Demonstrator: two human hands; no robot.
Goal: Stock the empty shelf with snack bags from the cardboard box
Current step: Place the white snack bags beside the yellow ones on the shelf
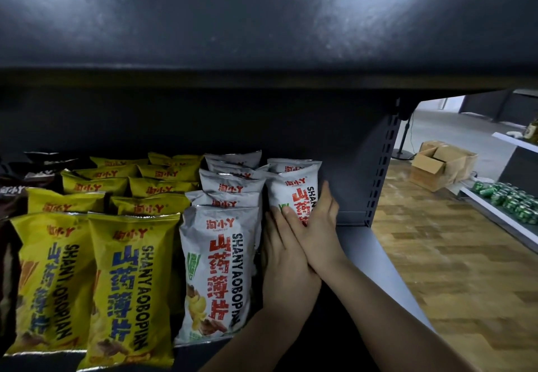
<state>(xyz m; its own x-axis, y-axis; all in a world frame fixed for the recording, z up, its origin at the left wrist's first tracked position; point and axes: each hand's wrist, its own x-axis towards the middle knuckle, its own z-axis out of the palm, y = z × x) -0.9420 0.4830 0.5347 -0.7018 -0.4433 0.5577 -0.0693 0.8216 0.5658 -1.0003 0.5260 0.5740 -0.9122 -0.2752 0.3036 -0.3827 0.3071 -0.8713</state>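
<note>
Head view looks down into the dark metal shelf (364, 255), where my left hand (286, 267) and right hand (317, 226) are both wrapped around the lower half of a silver yam-chip bag (294, 188), fingers closed on it from either side. The bag stands upright at the front of the rightmost row, just beside the shelf's perforated end panel (381, 168), with another silver bag touching behind it.

My worry is the bag toppling forward once I let go: it is puffy and light, nothing stands in front of it, and bare shelf lies between it and the front edge. A careless withdrawal could also nudge the neighbouring silver row (221, 261), which leans slightly.

The bag is glossy silver-white with red characters and black lettering running down its face, sealed and air-filled, its top crimp intact. To its left run two rows of yellow bags (128, 284) and some dark brown bags (11, 197) at the edge. An open cardboard box (436, 168) sits on the wooden floor well apart, to the right.
</note>
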